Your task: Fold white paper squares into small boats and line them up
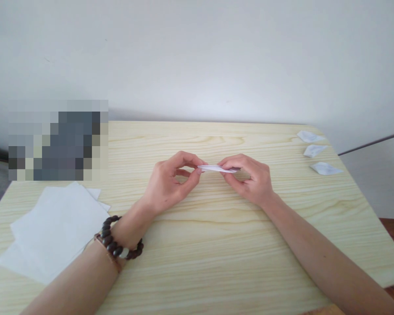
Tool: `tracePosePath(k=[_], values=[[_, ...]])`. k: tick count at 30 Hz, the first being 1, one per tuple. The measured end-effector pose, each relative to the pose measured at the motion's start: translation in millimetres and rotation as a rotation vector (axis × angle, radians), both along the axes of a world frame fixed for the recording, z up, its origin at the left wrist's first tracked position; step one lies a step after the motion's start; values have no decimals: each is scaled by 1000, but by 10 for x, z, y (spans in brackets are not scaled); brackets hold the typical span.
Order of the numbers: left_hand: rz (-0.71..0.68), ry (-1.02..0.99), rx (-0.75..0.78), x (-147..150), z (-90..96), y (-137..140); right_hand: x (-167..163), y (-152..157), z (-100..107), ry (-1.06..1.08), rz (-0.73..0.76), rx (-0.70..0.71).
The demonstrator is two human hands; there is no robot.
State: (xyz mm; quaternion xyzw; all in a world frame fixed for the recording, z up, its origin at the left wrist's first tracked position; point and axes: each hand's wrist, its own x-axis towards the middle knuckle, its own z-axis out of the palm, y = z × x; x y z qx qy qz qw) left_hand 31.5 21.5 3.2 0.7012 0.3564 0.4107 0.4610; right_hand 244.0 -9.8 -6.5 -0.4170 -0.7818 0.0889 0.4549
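Between my two hands, above the middle of the table, is a narrow piece of folded white paper. My left hand pinches its left tip between thumb and fingers. Farther along, my right hand grips the right part, and its fingers hide some of that end. The paper is seen nearly edge-on, so its full folded shape cannot be made out. Dark beads circle my left wrist.
White paper sheets lie in a loose, fanned stack at the left. Three small folded paper pieces sit in a column near the table's right edge. A blurred-out dark object is at the back left. A white wall rises behind the wooden table.
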Motion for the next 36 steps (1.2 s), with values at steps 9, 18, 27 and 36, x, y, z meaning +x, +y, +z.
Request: tracePosePath(k=[9,18,27,36], values=[[-63,-112,-268,-12,107,106,27,1,9,107,32,-96],[-121,-36,-242,-13,111,77,36,3,28,90,10,-125],[-154,11,-242,-21,100,87,46,3,15,137,16,-132],[-199,208,-172,-28,51,66,48,-15,27,76,27,-106]])
